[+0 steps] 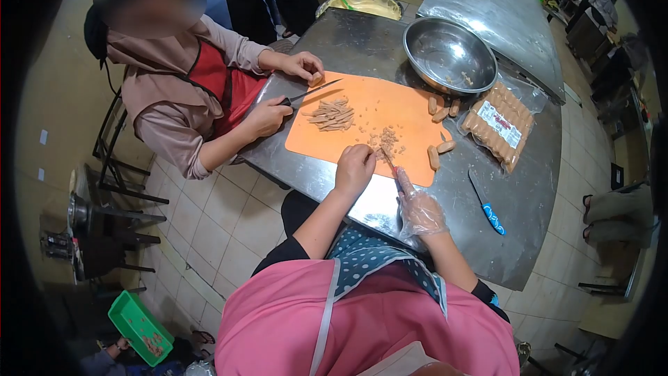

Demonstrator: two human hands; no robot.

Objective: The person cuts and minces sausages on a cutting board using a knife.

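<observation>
My right hand, in a clear plastic glove, grips a small knife with some red at its handle. Its blade points down at the orange cutting board. Close to the blade, my bare left hand has its fingers pressed together at the board's near edge; what they hold, if anything, is hidden. Chopped sausage bits lie just beyond both hands. Farther left on the board is a pile of sausage strips. Short sausage pieces rest at the board's right side.
Across the corner, a co-worker's hand holds a black-handled knife over the board. A steel bowl, a pack of sausages and a blue-handled knife lie to the right on the metal table.
</observation>
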